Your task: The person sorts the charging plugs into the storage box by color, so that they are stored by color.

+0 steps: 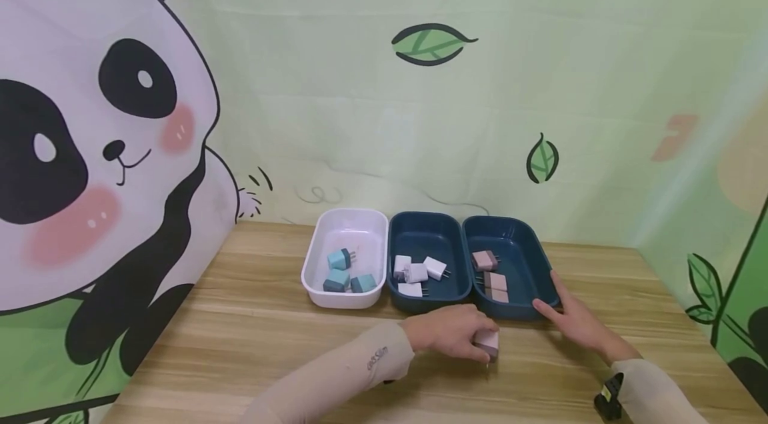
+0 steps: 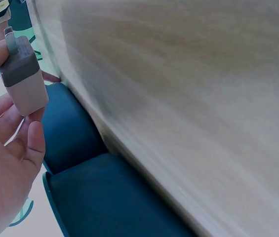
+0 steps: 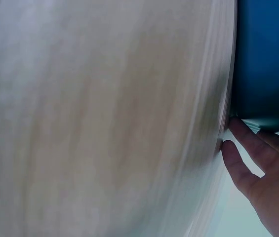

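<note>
My left hand (image 1: 453, 332) pinches a pink charger plug (image 1: 487, 343) with a darker prong end, just in front of the right blue tray. In the left wrist view the plug (image 2: 25, 79) sits between thumb and fingers, its prongs beside the thumb. My right hand (image 1: 573, 317) lies with spread fingers at the front right corner of the right blue tray (image 1: 528, 264). That tray holds a few pink plugs (image 1: 485, 260) on its left side. White plugs (image 1: 435, 268) lie in the middle blue tray (image 1: 429, 234), and teal plugs (image 1: 338, 279) lie in the white tray (image 1: 345, 221).
The three trays stand side by side on a wooden table (image 1: 252, 317), near a green cloth backdrop (image 1: 336, 77) with a panda print. A dark device (image 1: 609, 397) is on the right wrist.
</note>
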Action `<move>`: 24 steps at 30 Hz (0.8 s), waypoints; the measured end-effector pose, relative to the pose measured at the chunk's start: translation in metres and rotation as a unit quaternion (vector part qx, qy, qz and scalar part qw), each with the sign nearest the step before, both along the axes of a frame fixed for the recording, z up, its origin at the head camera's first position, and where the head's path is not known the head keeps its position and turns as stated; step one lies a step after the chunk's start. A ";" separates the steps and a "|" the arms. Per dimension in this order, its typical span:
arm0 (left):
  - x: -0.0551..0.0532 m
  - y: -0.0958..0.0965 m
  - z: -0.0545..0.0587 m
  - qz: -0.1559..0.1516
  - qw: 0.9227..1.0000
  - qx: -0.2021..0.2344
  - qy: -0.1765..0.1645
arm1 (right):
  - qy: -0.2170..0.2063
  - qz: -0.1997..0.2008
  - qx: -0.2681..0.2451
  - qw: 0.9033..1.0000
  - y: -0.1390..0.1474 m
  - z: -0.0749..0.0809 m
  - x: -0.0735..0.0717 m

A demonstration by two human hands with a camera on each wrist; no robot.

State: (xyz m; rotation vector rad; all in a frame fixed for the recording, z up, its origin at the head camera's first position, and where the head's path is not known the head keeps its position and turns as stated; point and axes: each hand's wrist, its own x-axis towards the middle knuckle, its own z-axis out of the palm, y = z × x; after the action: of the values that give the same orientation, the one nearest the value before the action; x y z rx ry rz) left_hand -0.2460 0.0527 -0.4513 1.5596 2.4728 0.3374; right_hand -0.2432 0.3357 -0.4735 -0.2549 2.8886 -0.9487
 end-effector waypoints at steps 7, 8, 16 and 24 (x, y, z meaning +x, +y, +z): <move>-0.003 -0.002 0.010 0.008 1.000 0.013 -0.008 | 0.008 0.002 0.000 1.000 0.002 -0.001 -0.002; -0.003 -0.002 0.012 0.013 1.000 0.014 -0.009 | 0.009 0.004 0.000 1.000 0.002 0.000 -0.002; -0.003 -0.005 0.022 0.028 0.999 0.016 -0.011 | 0.010 0.004 0.004 1.000 0.001 -0.001 -0.001; -0.009 -0.005 0.029 0.044 0.998 0.042 -0.016 | 0.007 0.004 -0.002 1.000 0.002 -0.002 -0.002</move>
State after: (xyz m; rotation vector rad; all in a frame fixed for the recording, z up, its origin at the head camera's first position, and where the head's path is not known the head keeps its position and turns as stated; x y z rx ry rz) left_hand -0.2546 0.0481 -0.4224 1.4679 2.5380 0.4816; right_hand -0.2449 0.3379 -0.4756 -0.2734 2.8953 -0.9566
